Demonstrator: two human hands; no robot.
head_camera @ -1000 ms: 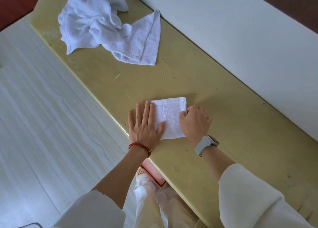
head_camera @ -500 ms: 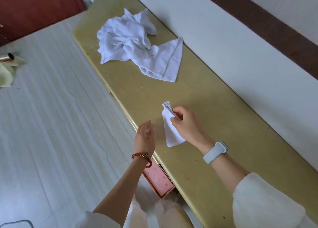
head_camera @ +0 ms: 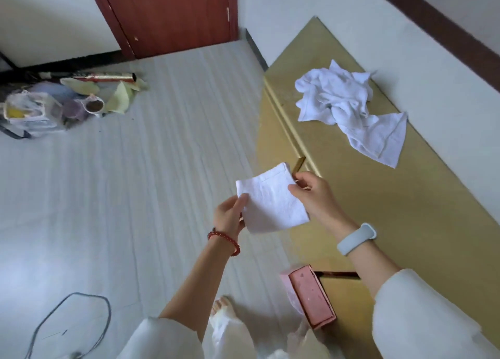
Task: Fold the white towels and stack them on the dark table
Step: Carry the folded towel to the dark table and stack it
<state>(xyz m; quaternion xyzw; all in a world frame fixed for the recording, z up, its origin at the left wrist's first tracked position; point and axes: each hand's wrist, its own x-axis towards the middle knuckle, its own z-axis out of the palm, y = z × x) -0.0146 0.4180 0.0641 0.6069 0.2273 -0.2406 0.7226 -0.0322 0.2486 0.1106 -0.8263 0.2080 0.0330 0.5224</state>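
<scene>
Between both hands, off the yellow tabletop (head_camera: 405, 209) and over the floor, hung the folded towel (head_camera: 270, 204): a second earlier pressed flat, now lifted. Left hand (head_camera: 230, 218) and right hand (head_camera: 316, 196) each pinched an edge. Unfolded pile (head_camera: 349, 109) lay beyond the right hand; dark table not visible, likely carry-off next.

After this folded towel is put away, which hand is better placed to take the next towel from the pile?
Probably the right hand: it is on the side of the yellow surface where the crumpled towels lie. The left hand holds the folded towel over the floor, farther from the pile.
</scene>
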